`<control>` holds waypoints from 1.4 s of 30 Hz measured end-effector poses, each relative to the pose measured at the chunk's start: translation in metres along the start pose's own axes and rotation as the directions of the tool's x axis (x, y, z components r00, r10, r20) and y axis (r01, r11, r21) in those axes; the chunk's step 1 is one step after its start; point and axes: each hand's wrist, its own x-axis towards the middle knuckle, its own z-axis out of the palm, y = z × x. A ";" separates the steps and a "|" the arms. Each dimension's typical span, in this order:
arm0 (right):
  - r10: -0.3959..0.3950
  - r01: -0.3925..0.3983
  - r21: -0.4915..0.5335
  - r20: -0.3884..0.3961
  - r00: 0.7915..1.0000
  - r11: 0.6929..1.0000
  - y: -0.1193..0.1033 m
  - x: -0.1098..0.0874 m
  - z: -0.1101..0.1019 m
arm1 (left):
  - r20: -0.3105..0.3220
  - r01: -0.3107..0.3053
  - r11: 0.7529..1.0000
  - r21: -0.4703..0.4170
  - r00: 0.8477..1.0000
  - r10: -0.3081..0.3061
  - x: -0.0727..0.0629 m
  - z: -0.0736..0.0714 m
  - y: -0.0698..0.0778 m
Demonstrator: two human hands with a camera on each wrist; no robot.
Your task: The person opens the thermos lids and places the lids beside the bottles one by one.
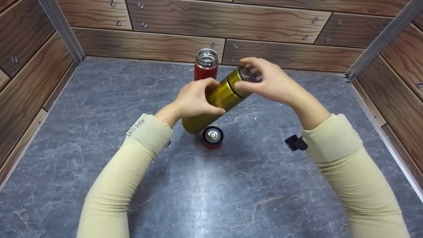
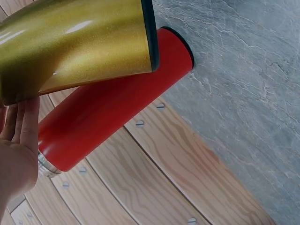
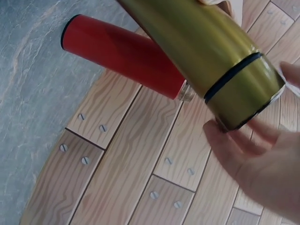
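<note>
A gold vacuum flask [image 1: 221, 104] is held tilted above the table, its lid end up and to the right. My left hand [image 1: 196, 99] grips the body, thumb in front and fingers behind. My right hand [image 1: 272, 81] has its thumb and fingertips around the gold lid [image 3: 248, 91], with its palm off the end. A dark ring separates lid and body. Behind the gold flask stands a red flask [image 1: 206, 71], upright, with its steel mouth uncovered. A red lid [image 1: 212, 137] lies on the table below the gold flask, its steel inner side up.
The grey marbled tabletop [image 1: 99, 99] extends around the flasks. Wood-patterned panels [image 1: 172, 43] wall the back and sides, with metal posts [image 1: 62, 29] at the corners. A small black device [image 1: 295, 142] is at the right cuff.
</note>
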 end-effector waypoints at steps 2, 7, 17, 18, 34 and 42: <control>0.069 -0.069 -0.021 -0.021 0.997 0.997 -0.002 -0.001 0.001 | -0.001 0.005 1.000 0.000 1.000 -0.005 0.000 0.000 0.000; 0.126 -0.128 -0.047 -0.041 0.991 0.991 -0.005 -0.001 0.002 | 0.004 0.005 1.000 0.008 1.000 -0.005 0.000 0.001 0.000; -0.033 0.033 0.002 0.021 0.999 0.999 0.000 -0.001 -0.001 | 0.000 -0.001 1.000 0.015 1.000 0.001 0.000 0.001 -0.001; -0.005 0.005 0.001 0.016 1.000 1.000 0.000 -0.001 -0.001 | -0.002 -0.001 1.000 0.016 1.000 0.001 0.000 0.001 -0.001; -0.057 0.059 -0.031 0.063 0.996 0.998 0.001 -0.001 -0.001 | 0.001 -0.004 1.000 0.015 1.000 0.003 0.000 0.002 -0.001; 0.106 -0.106 -0.041 0.004 0.994 0.994 -0.002 -0.001 0.001 | -0.012 -0.006 1.000 0.029 1.000 0.006 0.001 0.003 -0.001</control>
